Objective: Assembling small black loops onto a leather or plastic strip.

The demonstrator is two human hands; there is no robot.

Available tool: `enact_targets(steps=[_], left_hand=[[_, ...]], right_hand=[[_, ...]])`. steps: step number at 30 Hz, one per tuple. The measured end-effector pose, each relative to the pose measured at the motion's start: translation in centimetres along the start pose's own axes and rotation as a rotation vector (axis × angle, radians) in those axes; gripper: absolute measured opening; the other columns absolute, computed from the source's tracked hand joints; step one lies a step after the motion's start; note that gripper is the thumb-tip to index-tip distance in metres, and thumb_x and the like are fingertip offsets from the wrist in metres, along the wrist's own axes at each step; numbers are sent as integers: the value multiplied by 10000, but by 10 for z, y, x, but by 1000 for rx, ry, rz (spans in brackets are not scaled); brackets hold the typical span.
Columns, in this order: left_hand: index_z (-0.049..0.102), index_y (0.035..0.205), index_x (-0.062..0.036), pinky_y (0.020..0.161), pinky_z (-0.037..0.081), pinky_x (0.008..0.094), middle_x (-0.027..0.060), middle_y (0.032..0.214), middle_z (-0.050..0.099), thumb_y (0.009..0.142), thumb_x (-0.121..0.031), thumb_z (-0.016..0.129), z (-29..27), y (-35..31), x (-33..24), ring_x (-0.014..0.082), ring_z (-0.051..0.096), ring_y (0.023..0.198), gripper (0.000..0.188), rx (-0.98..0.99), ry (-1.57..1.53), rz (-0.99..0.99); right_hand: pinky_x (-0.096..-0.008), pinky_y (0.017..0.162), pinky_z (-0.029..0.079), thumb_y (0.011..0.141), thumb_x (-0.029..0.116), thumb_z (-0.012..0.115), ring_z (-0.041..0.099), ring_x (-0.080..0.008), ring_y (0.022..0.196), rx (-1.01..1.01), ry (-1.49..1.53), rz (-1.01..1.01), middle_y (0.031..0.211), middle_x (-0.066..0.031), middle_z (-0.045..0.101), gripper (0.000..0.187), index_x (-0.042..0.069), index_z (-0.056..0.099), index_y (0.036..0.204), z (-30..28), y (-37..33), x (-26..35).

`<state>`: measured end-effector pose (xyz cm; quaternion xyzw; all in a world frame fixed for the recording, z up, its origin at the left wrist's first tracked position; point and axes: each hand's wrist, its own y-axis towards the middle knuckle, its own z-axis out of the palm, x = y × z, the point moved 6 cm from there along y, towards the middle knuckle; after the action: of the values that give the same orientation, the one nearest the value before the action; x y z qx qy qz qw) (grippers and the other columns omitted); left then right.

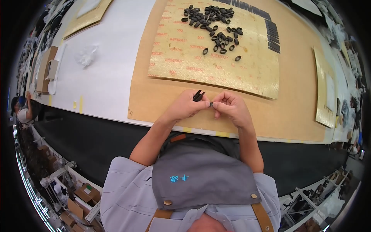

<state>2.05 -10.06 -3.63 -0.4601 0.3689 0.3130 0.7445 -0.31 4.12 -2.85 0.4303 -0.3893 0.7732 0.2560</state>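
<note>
My left hand (186, 106) and my right hand (233, 110) meet fingertip to fingertip above the tan work surface, near its front edge. Between both thumbs and forefingers is a small black piece (211, 104), mostly covered by the fingers. Several black strips (199, 95) stick up from my left hand, held by its fingers. My right hand is closed in a pinch at the small piece. Beyond my hands, a heap of small black oval loops (222, 16) lies on a yellowish printed board (174, 65), with a few loops scattered nearer to me.
Flat black strips (273, 36) line the board's far and right edges. On the white tabletop to the left lie crumpled clear plastic (87, 56) and a cardboard box (47, 69). Another yellowish board (322, 89) rests at the right. A person (24, 110) is at the far left.
</note>
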Motion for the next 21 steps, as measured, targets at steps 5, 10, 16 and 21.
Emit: enact_targets(steps=[5, 10, 16, 21], left_hand=[[589, 734, -67, 402, 272, 190, -70, 559, 445, 820, -190, 629, -1, 2, 3, 8, 362, 450, 156, -58, 1, -32], [572, 771, -80, 400, 251, 201, -75, 549, 419, 836, -158, 622, 2, 0, 1, 12, 331, 443, 114, -71, 47, -23], [570, 715, -57, 463, 304, 213, -62, 576, 451, 806, -175, 621, 4, 4, -1, 23, 383, 523, 157, -133, 209, 51], [583, 732, -53, 443, 313, 197, -61, 574, 460, 818, -172, 629, 1, 9, 6, 16, 400, 497, 154, -145, 251, 79]], right_hand=[[-250, 714, 522, 850, -1, 572, 637, -136, 788, -21, 86, -54, 836, -76, 625, 170, -45, 552, 1012, -10, -8, -4], [-272, 762, 532, 863, 6, 566, 653, -180, 858, 40, 116, -13, 911, -130, 648, 172, -54, 562, 1024, -17, -13, -7], [-269, 737, 544, 861, 45, 598, 663, -190, 825, 32, 91, 44, 877, -137, 650, 156, -53, 585, 982, -15, -10, -3], [-254, 697, 545, 844, 51, 613, 664, -174, 768, -4, 20, 77, 817, -123, 648, 128, -43, 583, 926, -11, -6, -4]])
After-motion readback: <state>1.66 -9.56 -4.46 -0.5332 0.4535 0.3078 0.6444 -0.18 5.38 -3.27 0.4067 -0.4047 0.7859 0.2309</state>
